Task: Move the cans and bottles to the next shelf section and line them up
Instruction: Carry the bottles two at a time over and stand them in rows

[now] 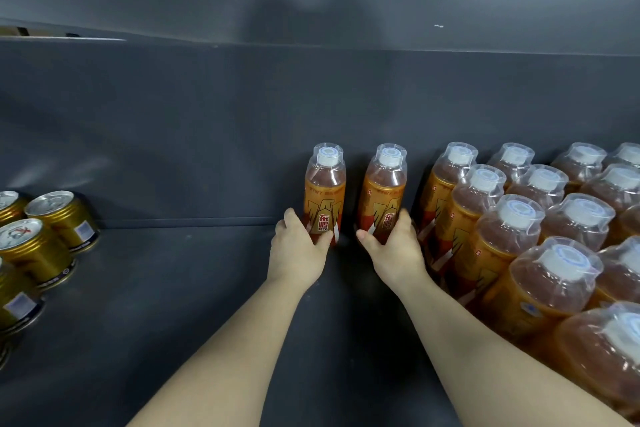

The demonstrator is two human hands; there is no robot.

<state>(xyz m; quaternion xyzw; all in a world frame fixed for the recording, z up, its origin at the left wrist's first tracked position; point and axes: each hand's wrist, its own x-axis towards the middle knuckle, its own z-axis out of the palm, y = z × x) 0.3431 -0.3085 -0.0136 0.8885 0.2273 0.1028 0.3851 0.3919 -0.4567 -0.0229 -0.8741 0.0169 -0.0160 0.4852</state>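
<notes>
**Q:** What's the head cam showing?
**A:** Two bare forearms are reaching fwd over a dark grey shelf [173, 305]. Each hand is gripping one orange drink bottle near its base.

**Q:** L side first?
**A:** The left hand [298, 251] is wrapping round the left bottle [325, 199]. The thumb is lying across the label front and the fingers are curling round the bottle's L side. The bottle is standing upright, close to the back panel [207, 121]. Its base is hiding behind the hand, so can't tell if it's touching the shelf.

**Q:** And R?
**A:** The right hand [394, 251] is clasping the right bottle [382, 199], mirrored: thumb at front-L, fingers curling round the R side. It's also upright, just beside the left bottle w/ a dark gap between; they're not touching.

**Q:** Other bottles?
**A:** A packed block of matching bottles [540, 218] is filling the shelf's R part in rows, w/ white caps under clear plastic covers. The right bottle is sitting near the block's back-L corner.

**Q:** Cans?
**A:** Gold cans [52, 229] are clustering at the far L edge, well apart from both hands, silver tops facing up. The frame is cutting some off, so no count.
</notes>
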